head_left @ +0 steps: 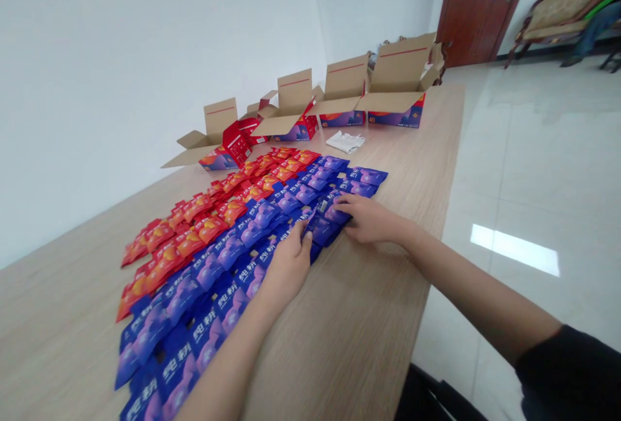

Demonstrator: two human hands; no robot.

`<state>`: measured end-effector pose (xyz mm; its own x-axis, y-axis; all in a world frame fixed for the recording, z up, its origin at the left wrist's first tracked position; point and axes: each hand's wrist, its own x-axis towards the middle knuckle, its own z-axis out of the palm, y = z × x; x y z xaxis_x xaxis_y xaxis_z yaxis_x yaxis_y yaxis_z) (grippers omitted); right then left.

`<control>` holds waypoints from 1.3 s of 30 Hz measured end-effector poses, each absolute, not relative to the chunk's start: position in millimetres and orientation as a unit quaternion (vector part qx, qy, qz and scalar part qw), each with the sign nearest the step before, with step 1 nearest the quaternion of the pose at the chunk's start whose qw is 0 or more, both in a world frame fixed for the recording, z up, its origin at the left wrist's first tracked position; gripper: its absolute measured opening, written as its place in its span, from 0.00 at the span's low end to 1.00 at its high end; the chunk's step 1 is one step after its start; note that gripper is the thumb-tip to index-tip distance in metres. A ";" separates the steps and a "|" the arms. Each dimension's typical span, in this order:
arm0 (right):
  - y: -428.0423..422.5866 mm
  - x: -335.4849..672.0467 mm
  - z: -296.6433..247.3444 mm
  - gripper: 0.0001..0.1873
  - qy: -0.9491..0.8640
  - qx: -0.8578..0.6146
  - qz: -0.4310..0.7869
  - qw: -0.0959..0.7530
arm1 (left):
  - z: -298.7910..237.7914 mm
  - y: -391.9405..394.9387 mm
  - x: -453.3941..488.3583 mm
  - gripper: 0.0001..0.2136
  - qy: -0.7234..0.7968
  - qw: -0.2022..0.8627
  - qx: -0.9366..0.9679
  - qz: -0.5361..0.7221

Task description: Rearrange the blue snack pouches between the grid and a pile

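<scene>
Rows of blue foil sachets [208, 298] printed with white characters cover the wood-grain table [63, 343], overlapping like shingles. Beside them lie rows of red-orange sachets [204, 220]. My left hand [288, 266] rests on the blue rows, its fingertips pinching the edge of a blue sachet [323, 227]. My right hand [369, 220] comes in from the right, with its fingers closed on that same sachet area. Both hands hide parts of the blue rows.
Several open cardboard cartons [398, 78] with blue or red printed sides stand along the table's far end, and a white cloth [345, 141] lies before them. The table's right edge [439, 175] drops to a tiled floor. A door and a seated person's legs are far right.
</scene>
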<state>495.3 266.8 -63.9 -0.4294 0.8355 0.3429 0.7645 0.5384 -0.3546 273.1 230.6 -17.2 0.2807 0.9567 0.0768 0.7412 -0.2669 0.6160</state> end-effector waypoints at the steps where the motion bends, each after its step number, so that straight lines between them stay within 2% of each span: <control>1: 267.4 496.3 -65.8 0.30 -0.845 -0.473 0.077 0.238 | -18.8 232.3 276.2 0.19 0.559 0.241 0.762 0.222; 9: 272.4 495.8 -70.9 0.24 -0.838 -0.481 0.078 0.245 | -25.8 239.0 280.5 0.20 0.586 0.231 0.747 0.214; 16: 269.1 496.2 -72.4 0.33 -0.819 -0.469 0.098 0.315 | -27.7 239.1 279.0 0.18 0.574 0.234 0.754 0.218; 20: 266.4 493.4 -70.8 0.31 -0.814 -0.449 0.125 0.347 | -29.2 239.3 278.3 0.17 0.571 0.234 0.754 0.227; 27: 266.5 490.8 -76.1 0.32 -0.815 -0.446 0.171 0.328 | -26.9 238.3 279.3 0.17 0.566 0.236 0.755 0.233; 39: 262.6 479.5 -77.9 0.27 -0.844 -0.411 0.120 0.323 | -28.2 236.8 281.8 0.17 0.556 0.224 0.766 0.232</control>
<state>479.5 262.6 -77.9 -0.4522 0.7715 0.4475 0.6168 0.6329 -0.4679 281.8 236.8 -28.2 0.2743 0.9558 0.1057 0.7481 -0.2812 0.6011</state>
